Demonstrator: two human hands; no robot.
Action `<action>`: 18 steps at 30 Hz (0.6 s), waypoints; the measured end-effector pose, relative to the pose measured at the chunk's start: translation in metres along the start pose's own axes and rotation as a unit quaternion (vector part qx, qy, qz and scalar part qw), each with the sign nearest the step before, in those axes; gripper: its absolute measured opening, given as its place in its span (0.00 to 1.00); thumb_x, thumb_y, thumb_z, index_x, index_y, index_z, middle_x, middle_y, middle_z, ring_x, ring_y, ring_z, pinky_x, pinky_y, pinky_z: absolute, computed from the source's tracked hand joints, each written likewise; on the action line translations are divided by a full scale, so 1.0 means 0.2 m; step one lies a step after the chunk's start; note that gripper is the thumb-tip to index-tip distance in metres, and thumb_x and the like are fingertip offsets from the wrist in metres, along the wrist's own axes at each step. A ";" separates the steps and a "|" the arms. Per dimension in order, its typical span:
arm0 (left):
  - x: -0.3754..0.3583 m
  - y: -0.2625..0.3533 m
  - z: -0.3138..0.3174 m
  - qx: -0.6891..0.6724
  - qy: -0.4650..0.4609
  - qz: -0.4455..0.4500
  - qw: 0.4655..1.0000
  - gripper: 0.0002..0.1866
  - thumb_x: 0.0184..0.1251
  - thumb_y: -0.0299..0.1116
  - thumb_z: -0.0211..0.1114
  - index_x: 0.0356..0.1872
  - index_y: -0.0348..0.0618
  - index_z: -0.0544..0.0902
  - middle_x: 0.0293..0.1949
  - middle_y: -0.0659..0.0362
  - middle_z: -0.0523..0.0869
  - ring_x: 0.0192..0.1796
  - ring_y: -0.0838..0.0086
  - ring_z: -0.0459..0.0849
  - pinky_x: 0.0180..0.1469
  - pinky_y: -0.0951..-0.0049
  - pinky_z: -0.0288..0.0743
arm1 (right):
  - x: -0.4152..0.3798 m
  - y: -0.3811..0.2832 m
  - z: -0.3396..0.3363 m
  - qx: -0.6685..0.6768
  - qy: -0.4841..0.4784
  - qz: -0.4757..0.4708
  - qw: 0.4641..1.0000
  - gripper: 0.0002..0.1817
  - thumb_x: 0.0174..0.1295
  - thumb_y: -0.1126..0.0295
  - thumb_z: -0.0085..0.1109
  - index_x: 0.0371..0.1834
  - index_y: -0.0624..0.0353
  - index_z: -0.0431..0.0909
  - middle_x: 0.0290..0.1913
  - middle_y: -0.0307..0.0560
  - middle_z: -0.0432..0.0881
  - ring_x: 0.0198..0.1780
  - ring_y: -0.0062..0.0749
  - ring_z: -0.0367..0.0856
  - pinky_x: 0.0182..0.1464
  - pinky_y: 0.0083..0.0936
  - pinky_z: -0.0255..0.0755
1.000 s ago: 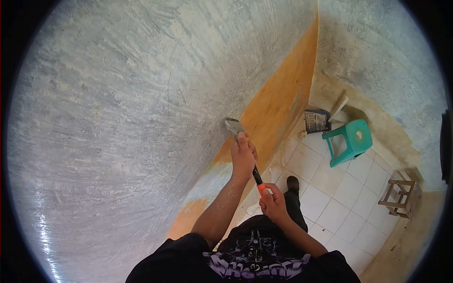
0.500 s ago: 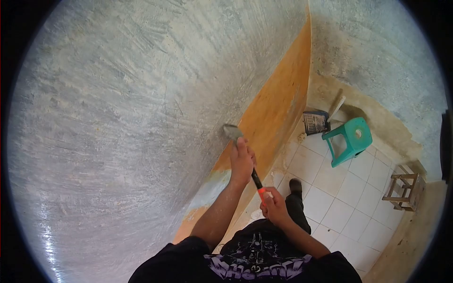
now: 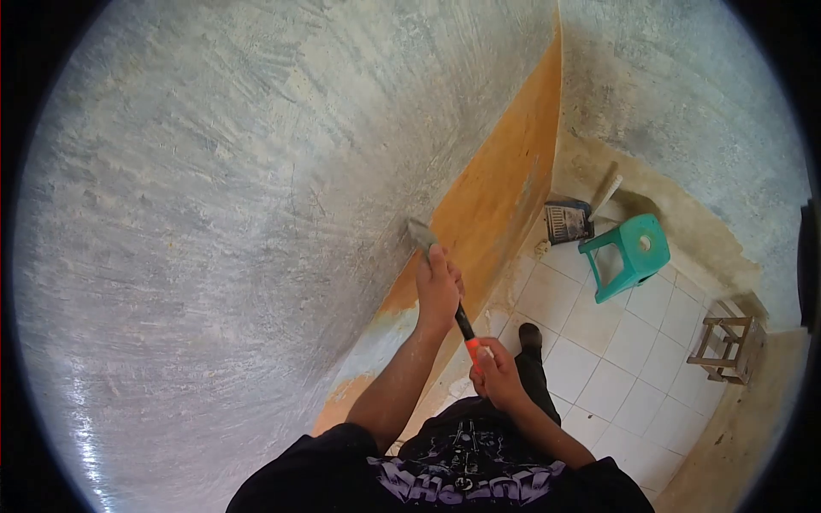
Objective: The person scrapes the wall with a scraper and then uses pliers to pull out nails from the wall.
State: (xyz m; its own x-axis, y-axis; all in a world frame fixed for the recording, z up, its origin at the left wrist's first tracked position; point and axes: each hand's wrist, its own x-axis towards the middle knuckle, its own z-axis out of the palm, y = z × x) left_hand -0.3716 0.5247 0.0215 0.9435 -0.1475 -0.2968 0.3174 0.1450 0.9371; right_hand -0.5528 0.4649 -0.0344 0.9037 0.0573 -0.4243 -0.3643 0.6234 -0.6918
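A long-handled scraper (image 3: 464,321) with a black shaft and an orange-red grip runs slantwise in front of me. Its flat grey blade (image 3: 420,232) is at the wall, where the rough grey surface (image 3: 256,214) meets the orange painted band (image 3: 496,171). Close behind the blade, my left hand (image 3: 438,289) is closed around the upper shaft. Lower down, the orange-red end sits in my right hand (image 3: 496,374), fingers wrapped round it. Whether the blade edge presses on the wall is hard to make out.
A green plastic stool (image 3: 637,252) stands on the white tiled floor (image 3: 599,376). Behind it, a dark dustpan (image 3: 569,222) with a pale handle lies by the corner. A small wooden stool (image 3: 727,346) is at the right wall. My shoe (image 3: 530,335) is on the tiles.
The blade has shifted slightly upward along the edge of the orange band. Both hands keep their grip on the scraper, and the view has moved a little.
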 end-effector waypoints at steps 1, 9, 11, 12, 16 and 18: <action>-0.03 -0.02 -0.03 -0.001 0.002 -0.003 1.000 0.22 0.80 0.55 0.44 0.49 0.44 0.67 0.19 0.67 0.63 0.16 0.83 0.61 0.17 0.78 0.59 | 0.00 0.00 0.00 -0.011 -0.009 -0.001 1.000 0.15 0.78 0.57 0.44 0.58 0.51 0.69 0.18 0.37 0.67 0.12 0.17 0.59 0.15 0.18 0.54; 0.06 0.00 0.06 -0.006 -0.005 0.003 1.000 0.23 0.79 0.56 0.45 0.49 0.44 0.67 0.19 0.68 0.63 0.16 0.83 0.61 0.18 0.78 0.59 | 0.06 -0.07 -0.03 0.016 0.014 0.008 1.000 0.15 0.77 0.56 0.47 0.57 0.52 0.70 0.18 0.35 0.66 0.14 0.15 0.59 0.16 0.16 0.54; 0.01 -0.03 0.01 -0.010 0.003 -0.009 1.000 0.23 0.80 0.56 0.45 0.49 0.43 0.67 0.19 0.67 0.63 0.16 0.82 0.61 0.18 0.78 0.59 | 0.02 -0.04 -0.03 -0.001 0.008 0.025 1.000 0.15 0.77 0.56 0.45 0.57 0.52 0.70 0.18 0.37 0.68 0.13 0.18 0.61 0.15 0.18 0.56; 0.03 -0.02 0.02 -0.001 0.000 -0.004 1.000 0.23 0.80 0.56 0.44 0.49 0.43 0.67 0.19 0.67 0.63 0.16 0.82 0.61 0.18 0.78 0.59 | 0.04 -0.05 -0.03 0.000 0.009 0.021 1.000 0.15 0.77 0.56 0.45 0.58 0.52 0.69 0.18 0.37 0.68 0.13 0.18 0.61 0.16 0.18 0.56; 0.08 -0.03 0.08 0.008 0.015 0.006 1.000 0.22 0.81 0.54 0.43 0.49 0.42 0.67 0.18 0.67 0.63 0.15 0.82 0.62 0.17 0.78 0.59 | 0.10 -0.05 -0.10 0.020 0.003 0.027 0.999 0.15 0.77 0.56 0.46 0.58 0.52 0.69 0.19 0.38 0.68 0.14 0.18 0.60 0.17 0.18 0.57; 0.09 -0.04 0.11 0.000 0.027 0.004 1.000 0.22 0.81 0.54 0.43 0.49 0.42 0.67 0.18 0.67 0.63 0.15 0.82 0.62 0.17 0.77 0.59 | 0.10 -0.08 -0.13 0.010 0.000 0.023 1.000 0.15 0.77 0.57 0.46 0.58 0.52 0.69 0.19 0.38 0.67 0.15 0.18 0.60 0.17 0.18 0.58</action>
State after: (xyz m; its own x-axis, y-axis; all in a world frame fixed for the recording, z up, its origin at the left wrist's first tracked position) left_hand -0.3582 0.4998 0.0125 0.9500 -0.0928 -0.2983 0.3093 0.1452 0.9398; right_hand -0.5344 0.4362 -0.0480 0.8866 0.0864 -0.4544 -0.4002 0.6359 -0.6599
